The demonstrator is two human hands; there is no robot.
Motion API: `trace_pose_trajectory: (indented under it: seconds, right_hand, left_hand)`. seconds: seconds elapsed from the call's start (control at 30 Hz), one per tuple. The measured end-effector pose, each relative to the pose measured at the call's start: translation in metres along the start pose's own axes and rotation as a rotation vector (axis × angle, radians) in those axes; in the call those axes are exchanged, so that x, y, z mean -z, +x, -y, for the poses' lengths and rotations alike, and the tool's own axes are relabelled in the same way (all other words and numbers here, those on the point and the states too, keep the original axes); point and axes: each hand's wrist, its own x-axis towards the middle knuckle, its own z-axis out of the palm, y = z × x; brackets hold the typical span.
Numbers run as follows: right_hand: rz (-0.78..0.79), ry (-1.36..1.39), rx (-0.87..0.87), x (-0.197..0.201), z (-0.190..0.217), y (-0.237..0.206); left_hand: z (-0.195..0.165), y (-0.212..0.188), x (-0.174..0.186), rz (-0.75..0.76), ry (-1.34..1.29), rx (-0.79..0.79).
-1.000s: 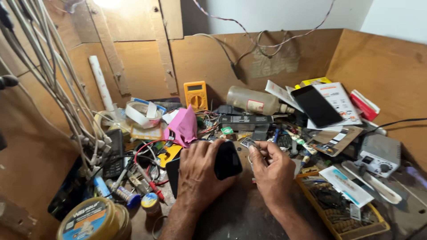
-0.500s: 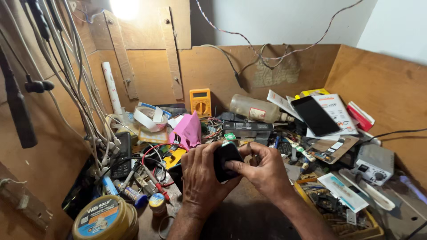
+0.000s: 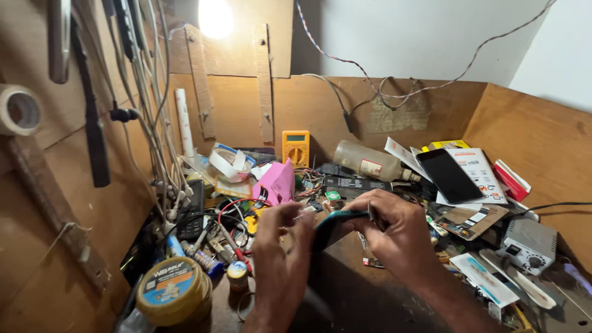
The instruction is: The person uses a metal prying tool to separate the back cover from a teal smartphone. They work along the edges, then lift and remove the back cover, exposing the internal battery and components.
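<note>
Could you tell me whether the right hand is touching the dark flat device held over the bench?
Touching: the head view shows the right hand gripping the dark device along its edge.

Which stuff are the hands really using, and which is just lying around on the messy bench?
In use:
left hand
right hand
dark phone-shaped thing, held by both hands

Lying about:
yellow multimeter
pink case
plastic bottle
black phone
round tin

Two bare hands in view: left grip (image 3: 280, 246) and right grip (image 3: 394, 231), both with forearms bare right down to the bottom edge of the frame. No sleeves, gloves, rings or watch showed (wrists fully visible). Fingernails were short and plain. Fine dark hair showed on the right forearm.
</note>
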Motion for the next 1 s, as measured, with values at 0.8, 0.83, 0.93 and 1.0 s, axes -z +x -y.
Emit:
trace_pose_trajectory:
  seconds: [0.8, 0.83, 0.93, 1.0]
  right_hand:
    - [0.414, -0.489, 0.819, 0.000, 0.058, -0.006]
    - [0.379, -0.496, 0.799, -0.001, 0.059, -0.007]
    - [0.143, -0.439, 0.631, -0.007, 0.056, -0.015]
    - [-0.175, -0.303, 0.359, -0.018, 0.049, -0.024]
  left_hand:
    - [0.008, 0.042, -0.011, 0.550, -0.641, 1.142]
    - [0.012, 0.042, -0.012, 0.545, -0.711, 1.140]
    - [0.025, 0.045, -0.006, 0.443, -0.789, 1.092]
    - [0.030, 0.049, 0.002, 0.276, -0.667, 1.014]
